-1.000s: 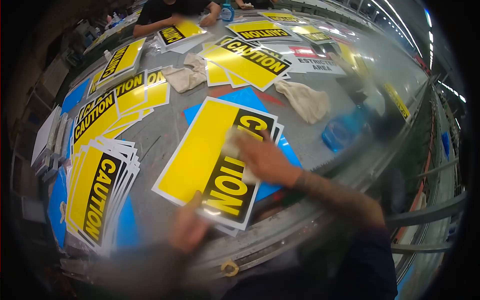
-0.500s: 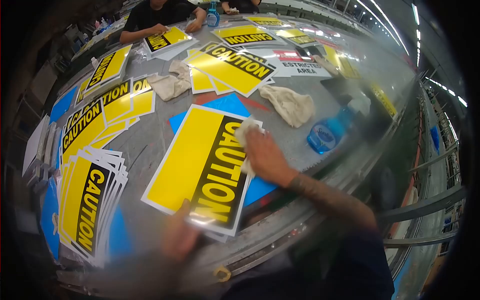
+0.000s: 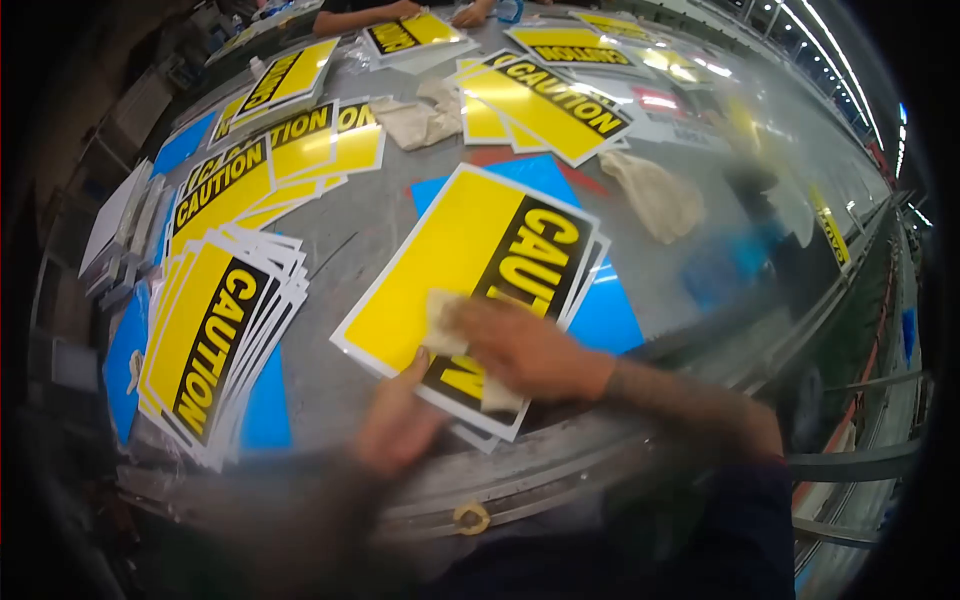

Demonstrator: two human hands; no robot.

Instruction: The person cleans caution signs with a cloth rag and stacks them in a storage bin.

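Right hand: your right hand is laid over a folded pale cloth, fingers bent and close together, so you have hold of the cloth against the sign beneath; its ends stick out past your fingertips and below your palm.
Left hand: your left hand is at the sign's near edge, thumb resting on the border; the rest is blurred, so I cannot tell how far the fingers close or whether they grip underneath.
Caution sign: the sign lies face up in front of you, turned at a slant, with your right hand and the cloth covering part of its black lettering band.
Under it: more sheets show along its right side, and a blue board sticks out below them.
To your left: a fanned stack of caution signs lies partly over another blue board, with a further group of signs behind.
Beyond the sign: two loose rags, one left of a yellow pile, the other right of it.
To your right: a blue bottle, blurred, stands on the grey table.
Far side: a co-worker's hands are beside another caution sign.
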